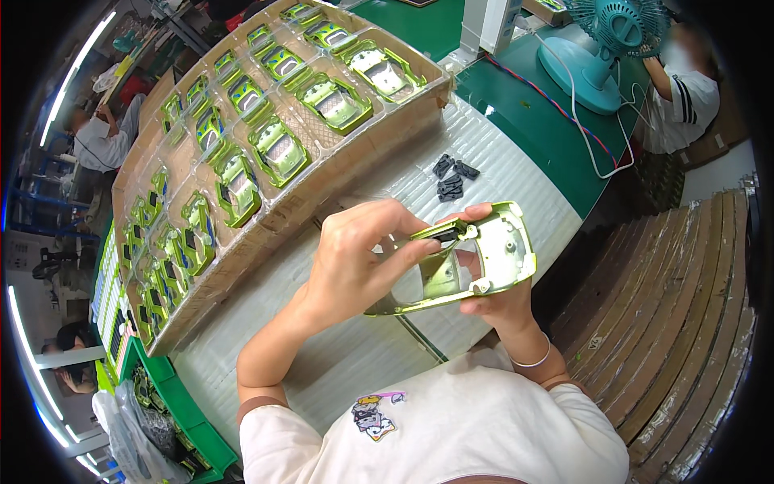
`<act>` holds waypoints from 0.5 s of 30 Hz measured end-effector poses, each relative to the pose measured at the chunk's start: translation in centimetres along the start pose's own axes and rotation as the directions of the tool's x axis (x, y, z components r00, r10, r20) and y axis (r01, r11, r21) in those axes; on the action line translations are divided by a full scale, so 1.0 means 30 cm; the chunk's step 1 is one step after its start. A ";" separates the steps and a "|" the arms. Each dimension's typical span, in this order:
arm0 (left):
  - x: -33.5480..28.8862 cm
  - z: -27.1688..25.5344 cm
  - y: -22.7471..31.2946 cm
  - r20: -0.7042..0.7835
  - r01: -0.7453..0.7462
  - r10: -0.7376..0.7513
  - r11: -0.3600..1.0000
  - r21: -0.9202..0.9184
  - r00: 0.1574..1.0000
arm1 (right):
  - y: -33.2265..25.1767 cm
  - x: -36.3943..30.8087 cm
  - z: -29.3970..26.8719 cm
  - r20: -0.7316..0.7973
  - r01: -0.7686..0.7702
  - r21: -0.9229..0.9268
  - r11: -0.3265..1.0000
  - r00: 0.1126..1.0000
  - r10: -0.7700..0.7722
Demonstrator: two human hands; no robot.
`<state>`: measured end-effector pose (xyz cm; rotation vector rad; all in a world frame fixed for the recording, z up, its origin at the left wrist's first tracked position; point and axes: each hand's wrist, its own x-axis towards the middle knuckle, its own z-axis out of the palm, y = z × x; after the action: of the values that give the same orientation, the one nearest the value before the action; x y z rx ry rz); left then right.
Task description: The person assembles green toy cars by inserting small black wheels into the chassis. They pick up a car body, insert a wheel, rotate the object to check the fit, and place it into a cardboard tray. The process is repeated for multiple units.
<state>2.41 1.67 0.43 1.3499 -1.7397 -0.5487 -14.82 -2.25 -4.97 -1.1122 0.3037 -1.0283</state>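
A lime-green toy car body shell, its pale hollow inside turned up, is held above the worktable. My right hand is wrapped round its right end from beneath, with fingers showing at both long edges. Over the shell's far left side, my left hand is closed in a pinch on a small black plastic part. That part lies against the shell's edge; whether it is seated there I cannot tell. Several similar loose black parts lie on the table just beyond the shell.
A large cardboard box with clear divided trays of green car shells fills the far left. At the back right stands a teal fan with cables. A green crate sits at lower left, stacked brown boards at right. Other people sit nearby.
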 end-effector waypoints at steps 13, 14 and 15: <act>0.008 0.024 0.008 -0.068 -0.064 0.071 0.993 0.099 0.995 | -0.029 0.005 0.019 0.033 0.081 -0.296 0.952 0.997 -0.074; 0.005 0.027 0.004 -0.072 -0.050 0.056 0.995 0.089 0.996 | -0.031 0.008 0.019 0.038 0.098 -0.338 0.936 0.995 -0.091; 0.002 0.033 -0.003 -0.076 -0.036 0.042 0.996 0.079 0.996 | -0.035 0.014 0.020 0.043 0.116 -0.380 0.918 0.993 -0.107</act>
<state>1.64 1.44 -0.16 1.3705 -1.7354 -0.4052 -14.76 -2.30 -3.70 -1.5064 0.4413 -1.0845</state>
